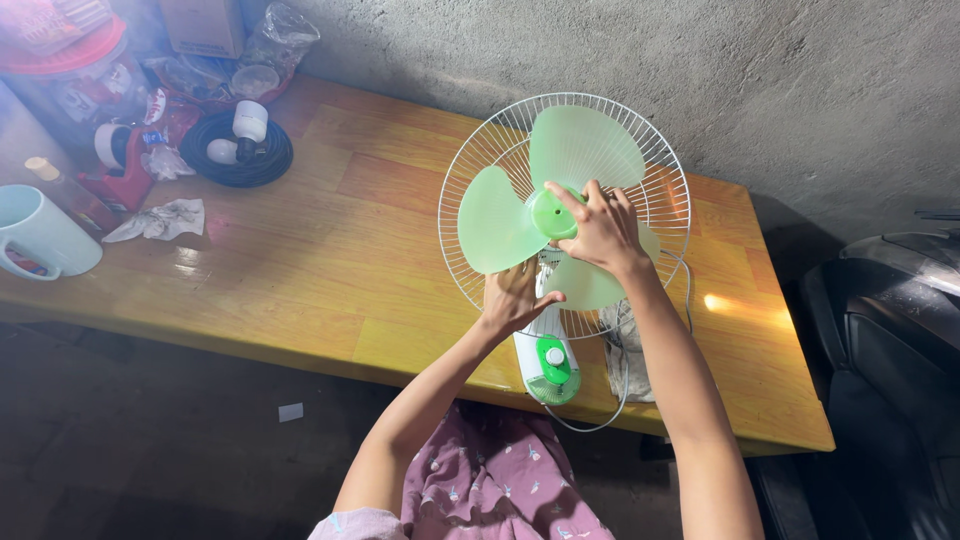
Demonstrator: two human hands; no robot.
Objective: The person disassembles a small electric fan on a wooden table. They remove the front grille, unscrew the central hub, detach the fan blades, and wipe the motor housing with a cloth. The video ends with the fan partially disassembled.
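Observation:
A small electric fan lies on its back on a wooden table [330,250]. Its white wire rear guard [665,170] is uncovered, and the pale green three-bladed propeller [500,220] sits on the hub. My right hand [600,230] rests over the middle of the blades, fingers closed around the round green hub cap [552,214]. My left hand [515,295] grips the white neck of the fan just below the guard. The white and green base [548,368] with a round knob points toward me.
A white cord [610,410] loops off the table's near edge beside a grey cloth [625,350]. At far left stand a pale mug [35,232], a crumpled tissue [160,220], a coiled black cable [240,155] and cluttered jars. A dark vehicle seat [890,330] is at right.

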